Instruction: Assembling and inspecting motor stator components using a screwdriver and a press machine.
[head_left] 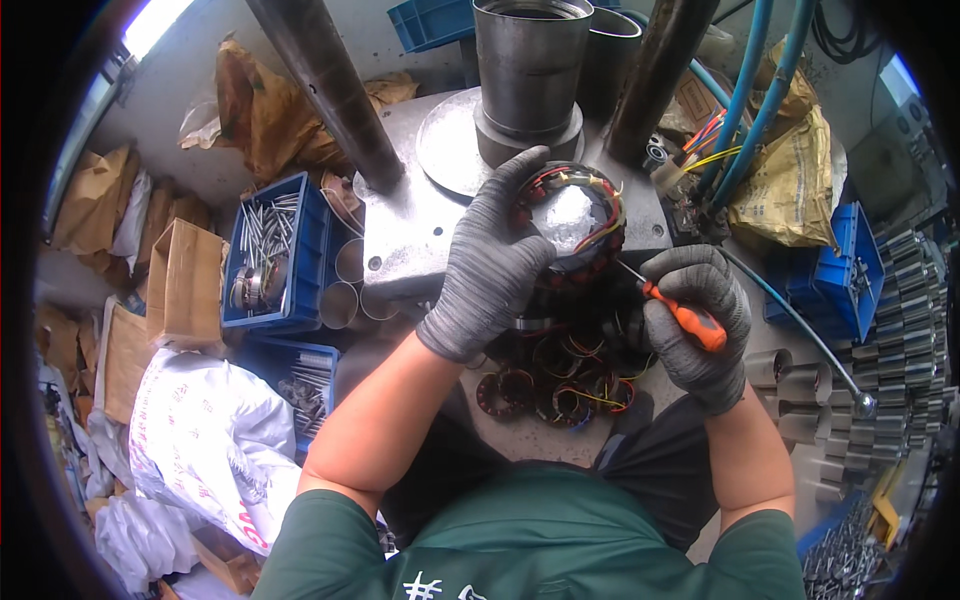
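My left hand [483,265], in a grey knit glove, grips the left side of a motor stator [586,268]. The stator is a dark ring with red and yellow wires along its rim, and a pale, shiny surface shows through its middle. Closed around the orange handle of a screwdriver [703,325] is my gloved right hand [722,370]. The thin shaft points left, with its tip at or close to the stator's right edge; contact is hard to tell. Below, several wound stators [570,403] with coloured wires lie between my legs.
A steel press plate [408,240] with two thick columns and a metal cylinder [530,75] stands ahead. Blue bins [312,240] of metal parts and a white sack [205,430] are on the left. Rows of metal sleeves [870,370] and a thin rod [810,335] are right.
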